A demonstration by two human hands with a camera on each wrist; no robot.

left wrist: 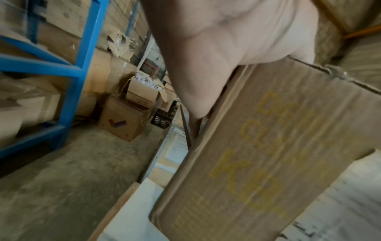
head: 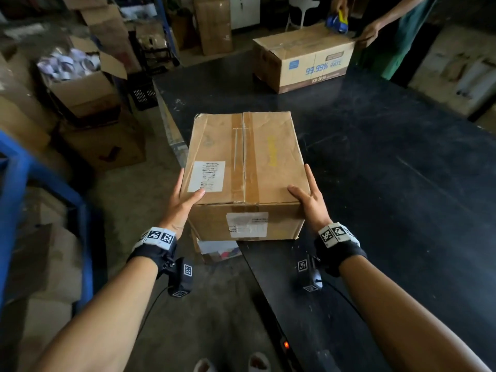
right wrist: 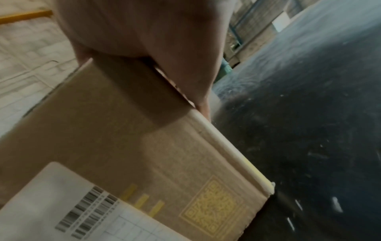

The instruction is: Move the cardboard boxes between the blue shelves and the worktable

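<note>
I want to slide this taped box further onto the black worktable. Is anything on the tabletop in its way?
Nothing visible blocks it close by. The taped box, held by the left hand and right hand, faces bare worktable. The only other thing on the table is a printed box at the far end, which another person is taping.
</note>
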